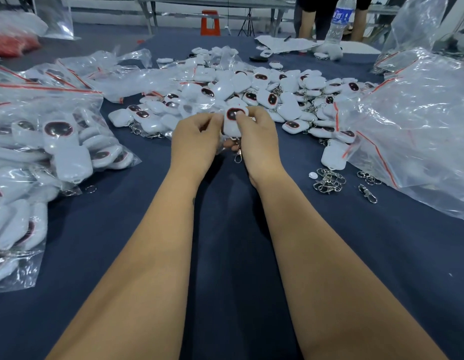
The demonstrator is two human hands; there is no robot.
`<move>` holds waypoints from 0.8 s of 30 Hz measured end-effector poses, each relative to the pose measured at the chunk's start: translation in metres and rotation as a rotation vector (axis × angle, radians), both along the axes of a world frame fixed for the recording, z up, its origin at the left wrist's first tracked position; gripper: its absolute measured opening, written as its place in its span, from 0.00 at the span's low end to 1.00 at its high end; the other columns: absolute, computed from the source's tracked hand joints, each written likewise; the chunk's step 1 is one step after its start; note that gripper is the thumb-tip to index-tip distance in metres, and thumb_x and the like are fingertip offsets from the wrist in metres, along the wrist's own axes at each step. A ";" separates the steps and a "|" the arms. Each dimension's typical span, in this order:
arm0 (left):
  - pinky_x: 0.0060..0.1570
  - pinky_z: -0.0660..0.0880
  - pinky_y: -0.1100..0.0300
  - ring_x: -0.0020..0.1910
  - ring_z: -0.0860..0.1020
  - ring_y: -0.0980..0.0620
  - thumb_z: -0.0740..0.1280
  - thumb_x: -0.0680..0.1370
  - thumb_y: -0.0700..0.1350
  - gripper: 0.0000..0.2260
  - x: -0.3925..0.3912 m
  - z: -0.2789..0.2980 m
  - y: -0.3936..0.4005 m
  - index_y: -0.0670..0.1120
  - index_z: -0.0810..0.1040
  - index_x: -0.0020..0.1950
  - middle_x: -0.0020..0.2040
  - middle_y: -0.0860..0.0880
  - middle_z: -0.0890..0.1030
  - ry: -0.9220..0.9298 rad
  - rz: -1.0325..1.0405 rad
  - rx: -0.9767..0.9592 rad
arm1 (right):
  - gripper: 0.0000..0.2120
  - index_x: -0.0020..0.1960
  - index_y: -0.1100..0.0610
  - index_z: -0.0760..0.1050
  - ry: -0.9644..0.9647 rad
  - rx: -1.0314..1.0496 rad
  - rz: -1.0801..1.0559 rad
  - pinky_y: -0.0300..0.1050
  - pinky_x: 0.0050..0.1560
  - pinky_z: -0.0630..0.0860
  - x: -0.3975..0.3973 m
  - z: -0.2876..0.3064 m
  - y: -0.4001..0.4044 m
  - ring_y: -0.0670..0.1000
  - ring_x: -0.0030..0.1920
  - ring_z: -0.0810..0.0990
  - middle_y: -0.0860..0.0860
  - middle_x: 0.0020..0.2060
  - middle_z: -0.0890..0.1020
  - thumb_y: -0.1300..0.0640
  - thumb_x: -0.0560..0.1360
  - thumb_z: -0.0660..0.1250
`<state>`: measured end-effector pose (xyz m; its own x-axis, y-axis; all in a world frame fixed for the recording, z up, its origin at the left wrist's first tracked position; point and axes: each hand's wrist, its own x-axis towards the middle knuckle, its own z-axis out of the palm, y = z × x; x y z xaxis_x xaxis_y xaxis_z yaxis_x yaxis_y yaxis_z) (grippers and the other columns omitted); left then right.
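Both hands meet over the middle of the table (121, 229). The left hand (197, 141) and the right hand (256, 141) each have a curled grip pinching one white keychain case (232, 123), whose metal clasp (238, 155) dangles below. Just beyond lies the loose pile of cases (251, 87). Filled bags (43, 141) crowd the left edge, an open bag (412, 126) the right. Spare clasps (329, 181) sit near it. Dark cloth lies bare around the forearms.
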<state>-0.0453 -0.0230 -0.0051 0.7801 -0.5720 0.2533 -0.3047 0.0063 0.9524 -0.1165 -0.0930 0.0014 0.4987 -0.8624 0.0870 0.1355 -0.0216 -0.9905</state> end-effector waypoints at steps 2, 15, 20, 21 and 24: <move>0.51 0.79 0.57 0.45 0.80 0.54 0.65 0.79 0.39 0.07 0.001 -0.001 0.000 0.48 0.82 0.51 0.47 0.49 0.84 -0.069 0.041 0.011 | 0.06 0.49 0.58 0.74 -0.046 0.004 -0.093 0.46 0.40 0.75 -0.001 0.001 -0.001 0.51 0.39 0.75 0.53 0.40 0.78 0.56 0.80 0.62; 0.47 0.78 0.47 0.44 0.80 0.44 0.62 0.76 0.42 0.08 -0.002 0.001 0.001 0.44 0.80 0.49 0.42 0.46 0.82 -0.109 0.149 0.170 | 0.06 0.47 0.55 0.68 -0.383 0.214 0.025 0.41 0.38 0.76 -0.005 0.014 0.005 0.55 0.37 0.84 0.53 0.42 0.79 0.64 0.80 0.57; 0.48 0.79 0.47 0.44 0.81 0.45 0.64 0.76 0.42 0.07 -0.004 0.006 0.002 0.44 0.82 0.46 0.41 0.47 0.83 -0.079 0.209 0.038 | 0.07 0.45 0.50 0.70 -0.007 -0.123 -0.053 0.36 0.39 0.72 0.000 0.003 0.006 0.45 0.36 0.74 0.47 0.38 0.77 0.59 0.77 0.67; 0.48 0.79 0.49 0.44 0.81 0.48 0.65 0.76 0.43 0.07 -0.004 0.006 0.002 0.46 0.82 0.46 0.42 0.50 0.83 -0.080 0.228 0.019 | 0.08 0.45 0.49 0.69 0.065 -0.206 -0.064 0.36 0.38 0.71 0.001 0.001 0.007 0.45 0.35 0.75 0.46 0.37 0.77 0.58 0.76 0.68; 0.48 0.77 0.59 0.46 0.79 0.57 0.66 0.77 0.46 0.06 -0.005 0.005 0.001 0.53 0.82 0.44 0.44 0.56 0.83 -0.153 0.240 0.026 | 0.08 0.44 0.48 0.68 0.241 -0.410 -0.105 0.49 0.47 0.76 0.002 -0.005 0.011 0.51 0.41 0.79 0.47 0.36 0.81 0.56 0.75 0.67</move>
